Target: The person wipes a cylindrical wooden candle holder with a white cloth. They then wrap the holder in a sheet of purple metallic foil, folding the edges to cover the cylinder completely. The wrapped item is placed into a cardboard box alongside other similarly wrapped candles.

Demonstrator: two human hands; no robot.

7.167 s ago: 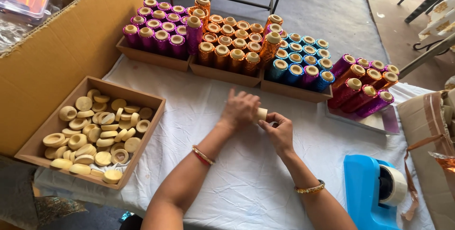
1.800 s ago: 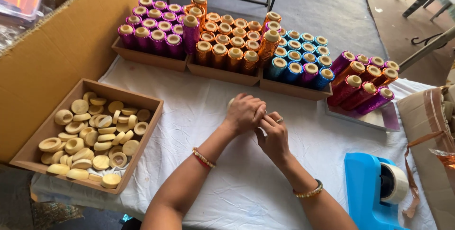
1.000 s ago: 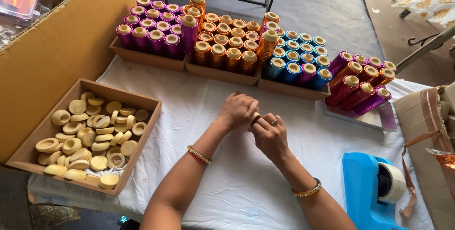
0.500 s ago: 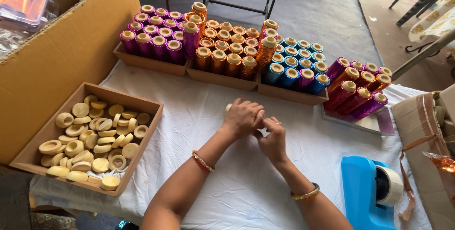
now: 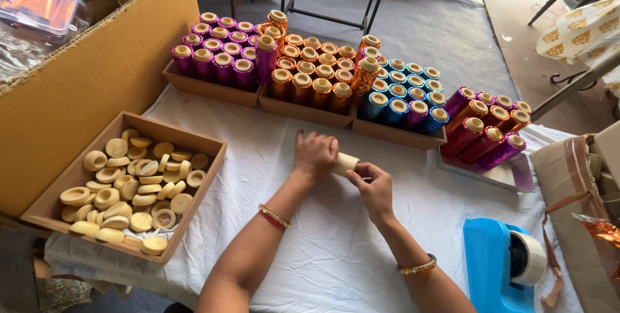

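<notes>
The large cardboard carton (image 5: 84, 87) stood open at the left, a clear plastic box (image 5: 40, 4) with orange contents resting inside it. Along the far edge of the white tablecloth (image 5: 336, 255) ran shallow cardboard trays (image 5: 303, 110) of foil-wrapped tubes, purple, then orange, then blue, with magenta ones lying slanted at the right. A wooden tray (image 5: 194, 184) of pale round discs sat near left, a blue tape dispenser (image 5: 494, 268) near right. Over the cloth's middle, the left hand (image 5: 314, 155) was closed around one end of a small cream tube (image 5: 345, 162), while the right hand (image 5: 374, 187) pinched its other end with fingertips. Held so lightly, the tube could probably slip and roll, or an elbow might catch the crowded trays.
</notes>
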